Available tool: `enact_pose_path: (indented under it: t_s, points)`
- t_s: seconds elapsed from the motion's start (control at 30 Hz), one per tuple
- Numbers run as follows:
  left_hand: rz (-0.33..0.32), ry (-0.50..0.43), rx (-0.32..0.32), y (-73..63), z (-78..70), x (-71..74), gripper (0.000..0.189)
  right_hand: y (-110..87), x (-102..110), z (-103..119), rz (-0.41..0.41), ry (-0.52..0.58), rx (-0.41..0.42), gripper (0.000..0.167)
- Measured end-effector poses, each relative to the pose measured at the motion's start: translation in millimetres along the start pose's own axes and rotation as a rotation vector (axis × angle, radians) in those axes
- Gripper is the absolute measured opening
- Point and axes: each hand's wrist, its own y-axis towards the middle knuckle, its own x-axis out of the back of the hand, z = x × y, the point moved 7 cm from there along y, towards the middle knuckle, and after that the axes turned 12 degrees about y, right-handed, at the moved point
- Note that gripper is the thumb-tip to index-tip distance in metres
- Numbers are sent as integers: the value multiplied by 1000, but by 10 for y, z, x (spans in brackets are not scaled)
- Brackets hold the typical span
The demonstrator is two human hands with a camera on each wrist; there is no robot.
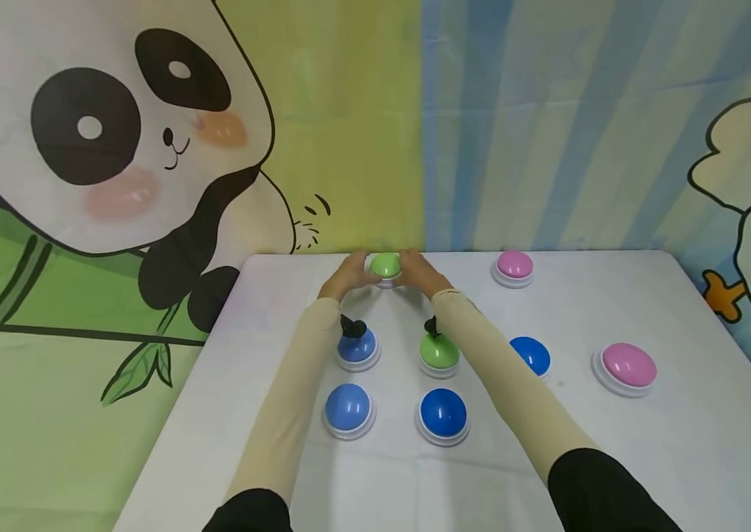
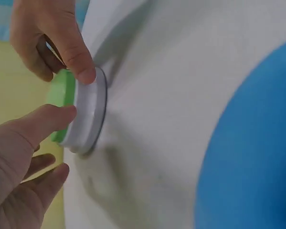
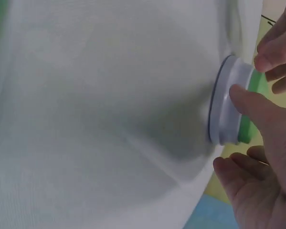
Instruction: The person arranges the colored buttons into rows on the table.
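At the far edge of the white table sits a push button with a green dome and a white base. My left hand is on its left side, the thumb at the button's near side and the other fingers spread loosely beside it. Opposite, my right hand has its thumb against the white base, with its fingers relaxed and apart from the button. In the left wrist view, a large blue dome fills the right side.
Nearer me on the white table stand a second green button, a light blue button, a dark blue button and more blue ones beside my forearms. Pink buttons stand at the right. A panda-printed curtain hangs behind.
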Motion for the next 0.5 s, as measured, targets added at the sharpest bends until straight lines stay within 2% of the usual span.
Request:
enact_pose_path:
  t_s: [0.07, 0.1, 0.17, 0.3, 0.33, 0.43, 0.5]
  points:
    - [15, 5, 5, 34, 13, -79, 72, 62, -81, -75, 11, 62, 12, 77]
    - [17, 10, 6, 43, 15, -116, 71, 197, -154, -186, -8, 77, 61, 80]
    - [14, 11, 5, 55, 14, -176, 69, 320, -231, -271, 10, 89, 55, 85]
    - [-29, 4, -18, 76, -35, -161, 68, 353, -156, -226, -2, 80, 33, 80]
    - [-40, 3, -26, 68, -57, -152, 67, 219, -87, -122, 18, 71, -5, 74]
    - [-80, 0, -59, 39, -120, -76, 63, -18, 65, 57, -28, 38, 58, 59]
    - [-104, 11, -95, 19, -165, -12, 60, -123, 145, 130, -54, 3, 107, 57]
